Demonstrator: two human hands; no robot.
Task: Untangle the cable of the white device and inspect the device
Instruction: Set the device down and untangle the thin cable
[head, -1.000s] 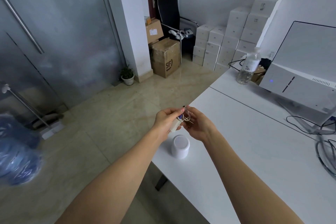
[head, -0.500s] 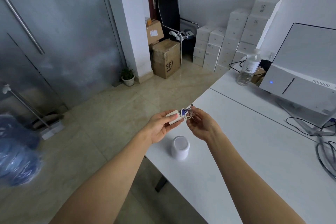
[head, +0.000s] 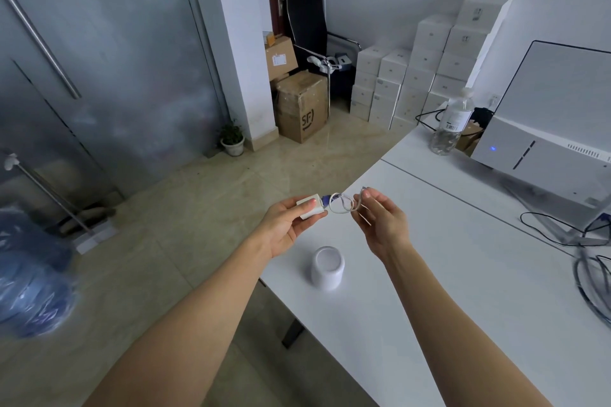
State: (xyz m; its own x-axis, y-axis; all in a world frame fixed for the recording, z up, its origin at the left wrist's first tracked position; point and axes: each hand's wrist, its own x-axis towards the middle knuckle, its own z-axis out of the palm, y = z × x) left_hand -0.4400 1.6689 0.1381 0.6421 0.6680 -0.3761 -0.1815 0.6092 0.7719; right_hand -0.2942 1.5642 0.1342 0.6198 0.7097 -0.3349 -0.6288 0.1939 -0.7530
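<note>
My left hand grips a small white block-shaped device above the near-left corner of the white table. A blue plug joins it to a thin white cable, which loops between my hands. My right hand pinches the cable's far end between thumb and fingers, with a small connector tip showing above the fingers. Both hands hover in the air. Below them a white cylindrical device stands upright on the table, untouched.
A clear water bottle and a white machine with a blue light stand at the table's far right. Dark cables lie at the right edge. Stacked white boxes, cardboard cartons and a potted plant sit on the floor.
My hands have moved apart. The left hand drew the white device leftward, and the bunched cable has opened into a loose loop between the hands.
</note>
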